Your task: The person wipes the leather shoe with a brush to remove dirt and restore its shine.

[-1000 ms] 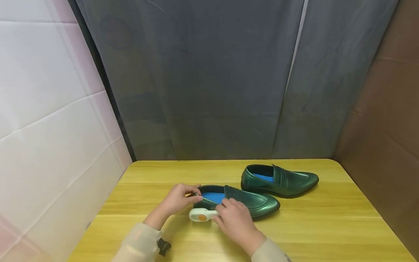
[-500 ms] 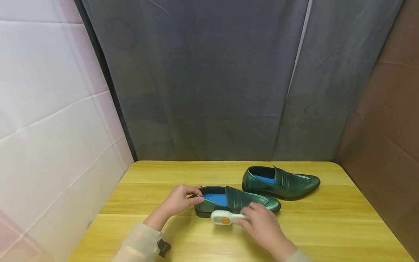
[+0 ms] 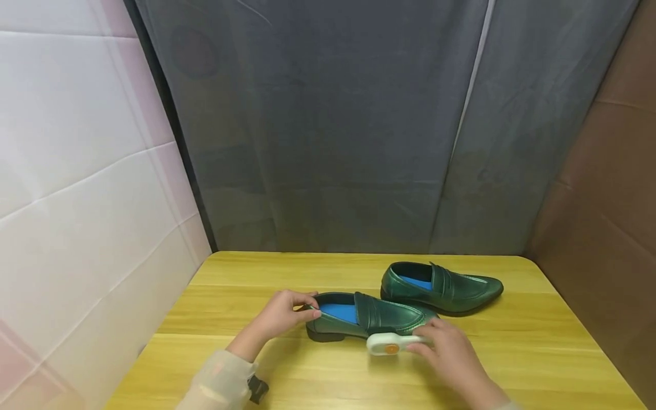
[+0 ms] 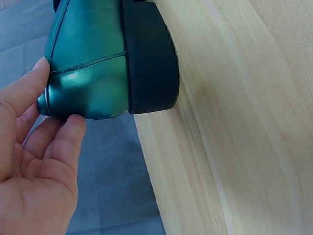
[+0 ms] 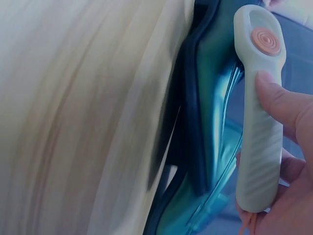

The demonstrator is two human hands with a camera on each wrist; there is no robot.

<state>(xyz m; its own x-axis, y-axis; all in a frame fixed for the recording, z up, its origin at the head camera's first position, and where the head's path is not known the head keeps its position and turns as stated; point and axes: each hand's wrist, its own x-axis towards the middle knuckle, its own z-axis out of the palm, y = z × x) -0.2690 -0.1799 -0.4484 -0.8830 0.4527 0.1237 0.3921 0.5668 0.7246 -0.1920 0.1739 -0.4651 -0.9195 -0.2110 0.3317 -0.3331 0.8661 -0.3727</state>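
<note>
A metallic green loafer (image 3: 392, 315) with a blue insole lies on the table, toe to the right. My left hand (image 3: 284, 313) pinches it at the heel collar; the left wrist view shows the thumb and fingers on the back of the heel (image 4: 90, 90). In my right hand (image 3: 453, 353) I grip a pale green handled tool (image 5: 261, 117) with a ridged handle, an orange round button (image 5: 265, 41) and an orange cord. It lies along the near side of the shoe's front. The tool's working face is hidden, and whether it touches the leather I cannot tell.
A matching green loafer (image 3: 468, 290) stands behind and to the right, its toe also pointing right. The yellow wood table (image 3: 318, 376) ends at a grey cloth backdrop (image 3: 328, 142). A white cloth wall (image 3: 77, 171) rises at left, a brown one (image 3: 610, 188) at right.
My right hand has slid the tool rightward, from near the heel along the loafer's near side towards the toe. My left hand keeps its hold on the heel.
</note>
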